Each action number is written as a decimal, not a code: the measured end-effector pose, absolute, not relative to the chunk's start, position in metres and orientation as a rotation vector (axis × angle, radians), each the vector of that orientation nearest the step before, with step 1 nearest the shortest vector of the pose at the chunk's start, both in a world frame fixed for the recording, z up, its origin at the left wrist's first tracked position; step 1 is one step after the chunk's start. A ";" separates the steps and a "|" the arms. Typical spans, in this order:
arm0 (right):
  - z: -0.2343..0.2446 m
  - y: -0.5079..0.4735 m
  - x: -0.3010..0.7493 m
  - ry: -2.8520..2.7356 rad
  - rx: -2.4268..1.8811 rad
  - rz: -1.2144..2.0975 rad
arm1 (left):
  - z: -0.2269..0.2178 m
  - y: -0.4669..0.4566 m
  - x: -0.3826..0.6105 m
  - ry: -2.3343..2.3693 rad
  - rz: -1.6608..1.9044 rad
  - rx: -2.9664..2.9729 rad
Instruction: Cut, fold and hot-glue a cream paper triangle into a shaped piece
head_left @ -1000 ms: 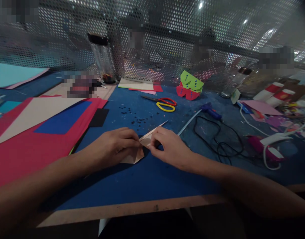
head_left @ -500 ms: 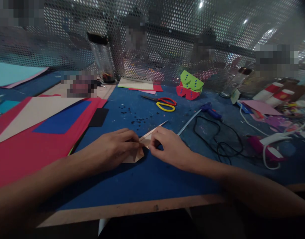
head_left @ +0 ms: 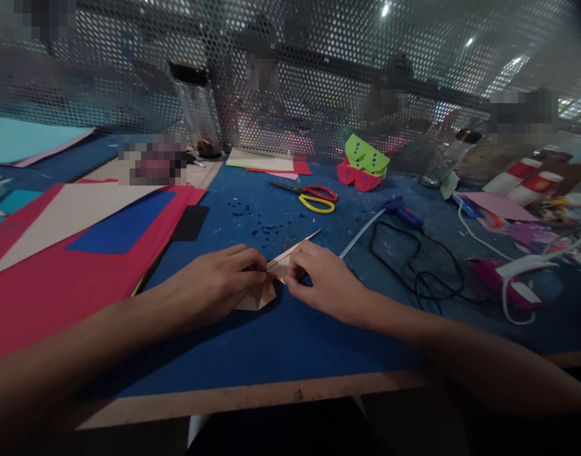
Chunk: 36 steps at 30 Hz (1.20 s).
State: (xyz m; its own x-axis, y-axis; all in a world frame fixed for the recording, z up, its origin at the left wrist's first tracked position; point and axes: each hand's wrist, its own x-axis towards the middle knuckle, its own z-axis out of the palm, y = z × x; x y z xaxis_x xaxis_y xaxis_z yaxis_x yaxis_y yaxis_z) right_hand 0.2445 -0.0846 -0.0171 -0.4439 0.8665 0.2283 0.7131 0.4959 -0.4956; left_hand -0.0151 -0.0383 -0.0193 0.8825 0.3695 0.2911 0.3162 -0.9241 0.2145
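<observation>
A folded piece of pale peach paper (head_left: pixel 271 278) lies on the blue table top (head_left: pixel 281 342), its pointed tip reaching up to the right. My left hand (head_left: pixel 214 285) rests on the paper's left part with fingers curled and pinching a fold. My right hand (head_left: pixel 323 278) pinches the same paper from the right, thumb and fingers closed on its edge. Both hands meet at the middle of the paper.
Red, cream and blue paper sheets (head_left: pixel 81 247) lie at the left. Red-and-yellow scissors (head_left: pixel 314 197) and a green-and-red paper model (head_left: pixel 364 164) sit farther back. A blue glue gun (head_left: pixel 399 212) with black cord (head_left: pixel 414 266) lies at the right. Perforated metal screen (head_left: pixel 319 76) behind.
</observation>
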 end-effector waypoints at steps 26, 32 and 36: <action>-0.012 -0.082 0.253 -2.675 -0.983 0.077 | -0.021 -0.038 -0.015 0.503 0.453 3.014; -0.011 -0.082 0.258 -2.684 -0.906 0.046 | -0.025 -0.036 -0.016 0.496 0.473 2.996; -0.011 -0.082 0.263 -2.680 -0.847 0.040 | -0.025 -0.037 -0.016 0.505 0.487 2.980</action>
State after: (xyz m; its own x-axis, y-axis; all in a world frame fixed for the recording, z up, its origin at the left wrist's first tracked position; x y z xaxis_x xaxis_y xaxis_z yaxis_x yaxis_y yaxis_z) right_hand 0.2631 -0.0819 -0.0113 -0.7691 0.5637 0.3012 0.5544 0.8229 -0.1242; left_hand -0.0159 -0.0368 -0.0253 0.8952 0.3332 0.2959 0.3076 -0.9425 0.1306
